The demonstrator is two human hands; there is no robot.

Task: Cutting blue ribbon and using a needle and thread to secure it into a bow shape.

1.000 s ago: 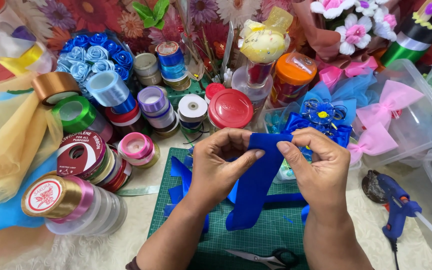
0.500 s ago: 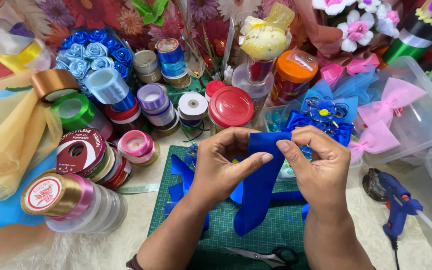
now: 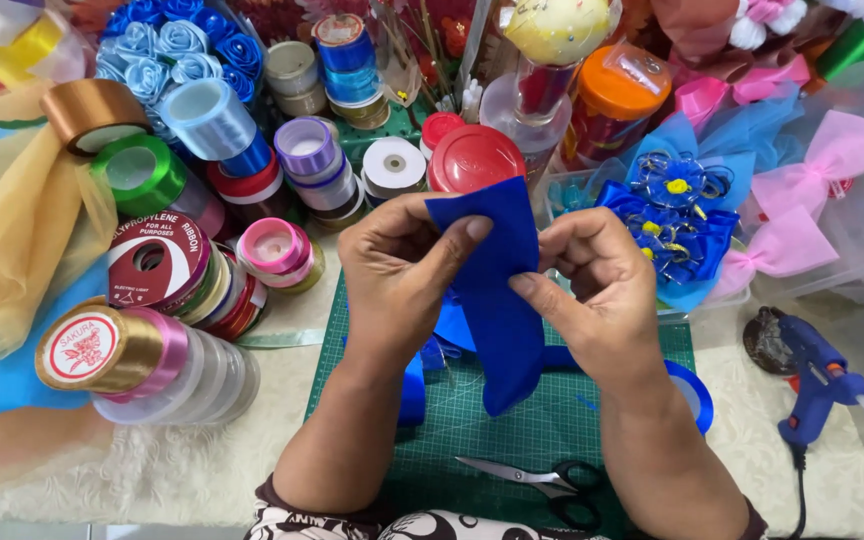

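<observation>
A strip of royal blue ribbon (image 3: 500,300) hangs between both hands above a green cutting mat (image 3: 512,430). My left hand (image 3: 402,270) pinches its upper left edge with thumb on top. My right hand (image 3: 597,290) grips the right edge, thumb pressed against the ribbon's middle. More blue ribbon (image 3: 452,330) lies on the mat under the hands, partly hidden by them. The lower end of the held strip dangles free near the mat.
Black-handled scissors (image 3: 542,480) lie on the mat's near edge. A blue glue gun (image 3: 817,375) rests at right. Several ribbon spools (image 3: 182,290) crowd the left, a red-lidded jar (image 3: 477,160) stands behind, and blue (image 3: 672,215) and pink (image 3: 812,190) bows fill a clear bin.
The hands have come a little closer together and higher, folding the blue ribbon tighter between them. The view has shifted slightly closer.
</observation>
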